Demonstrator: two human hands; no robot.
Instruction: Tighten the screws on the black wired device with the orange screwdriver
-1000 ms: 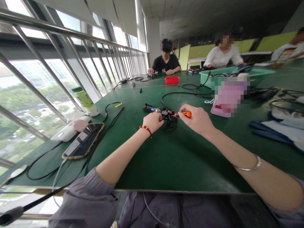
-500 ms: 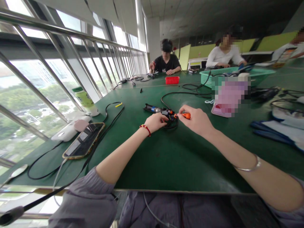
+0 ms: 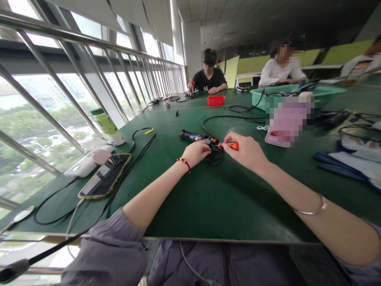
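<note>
Green desk point(image 3: 193, 206): bears the work. Left hand point(image 3: 196, 153), red bracelet point(image 3: 184, 161) at wrist: fingers bent beside exposed wiring point(image 3: 214, 146); whether they pinch anything, cannot tell. Right hand point(image 3: 244, 150): fingers closed round an orange screwdriver point(image 3: 234, 145), pointed at that wiring. Opened black device point(image 3: 195, 137): on the desk, just beyond the left hand. Step, apparently: working a fastener inside; next move seemingly calls for a steady device and a seated tip. Changed since one second ago: left hand slightly further right; far off, a co-worker's hand point(image 3: 191, 85) raised, lower then.
</note>
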